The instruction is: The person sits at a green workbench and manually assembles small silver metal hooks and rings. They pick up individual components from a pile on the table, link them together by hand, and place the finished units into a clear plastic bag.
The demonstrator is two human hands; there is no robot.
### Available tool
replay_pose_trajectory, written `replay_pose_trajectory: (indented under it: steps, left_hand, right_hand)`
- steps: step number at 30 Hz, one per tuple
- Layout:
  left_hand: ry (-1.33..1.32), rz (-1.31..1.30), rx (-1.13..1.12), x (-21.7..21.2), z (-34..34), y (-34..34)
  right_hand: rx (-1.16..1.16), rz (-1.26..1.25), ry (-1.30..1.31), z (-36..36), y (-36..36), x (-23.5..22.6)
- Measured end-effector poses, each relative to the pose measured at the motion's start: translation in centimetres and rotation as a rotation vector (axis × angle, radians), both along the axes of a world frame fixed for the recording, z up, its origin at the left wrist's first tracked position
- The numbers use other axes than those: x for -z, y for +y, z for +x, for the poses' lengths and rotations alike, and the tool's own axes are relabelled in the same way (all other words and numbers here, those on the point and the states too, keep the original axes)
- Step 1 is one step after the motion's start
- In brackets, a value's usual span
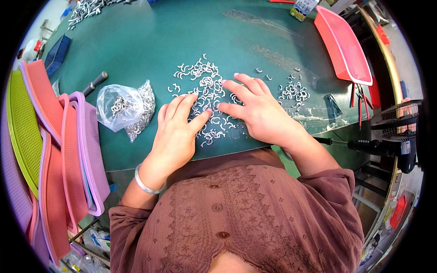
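Observation:
Many small curved silver metal pieces (205,84) lie spread on a dark green table mat (150,41). My left hand (175,129) rests flat on the near side of the pile, fingers apart, palm down. My right hand (257,111) lies flat beside it on the pieces, fingers spread toward the left. Neither hand visibly grips anything. A smaller scatter of the same pieces (293,91) lies to the right of my right hand. A silver bangle (145,184) circles my left wrist.
A clear plastic bag of metal pieces (127,109) sits left of my hands, with a dark-handled tool (94,83) behind it. Stacked pink, purple and green mesh trays (59,150) lean at the left. A pink tray (343,45), red-handled pliers (362,102) and a fan (396,123) stand at the right.

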State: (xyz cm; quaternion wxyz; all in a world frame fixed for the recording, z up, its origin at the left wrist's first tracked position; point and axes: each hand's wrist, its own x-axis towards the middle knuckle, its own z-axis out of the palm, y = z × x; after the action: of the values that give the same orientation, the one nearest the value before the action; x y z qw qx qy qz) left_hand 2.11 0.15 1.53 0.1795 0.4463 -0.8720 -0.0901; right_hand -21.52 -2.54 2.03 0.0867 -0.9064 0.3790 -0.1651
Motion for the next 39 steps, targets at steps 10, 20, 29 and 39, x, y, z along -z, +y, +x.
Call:
replay_pose_trajectory:
  steps: [10, 20, 29, 39]
  left_hand:
    - [-0.014, -0.018, -0.029, 0.1, 0.2, -0.3]
    - [-0.040, -0.018, -0.025, -0.3, -0.3, -1.2]
    - [0.005, -0.033, -0.025, -0.4, -0.9, -3.0]
    - [-0.011, 0.004, 0.021, -0.2, -1.0, -3.7]
  right_hand:
    - [0.052, -0.011, 0.026, 0.3, -0.7, 0.4]
    - [0.065, -0.014, 0.062, 0.4, -1.8, 0.3]
    - [0.042, -0.026, 0.043, 0.4, -2.7, 0.2]
    - [-0.006, -0.059, 0.077, 0.6, -4.0, 0.1]
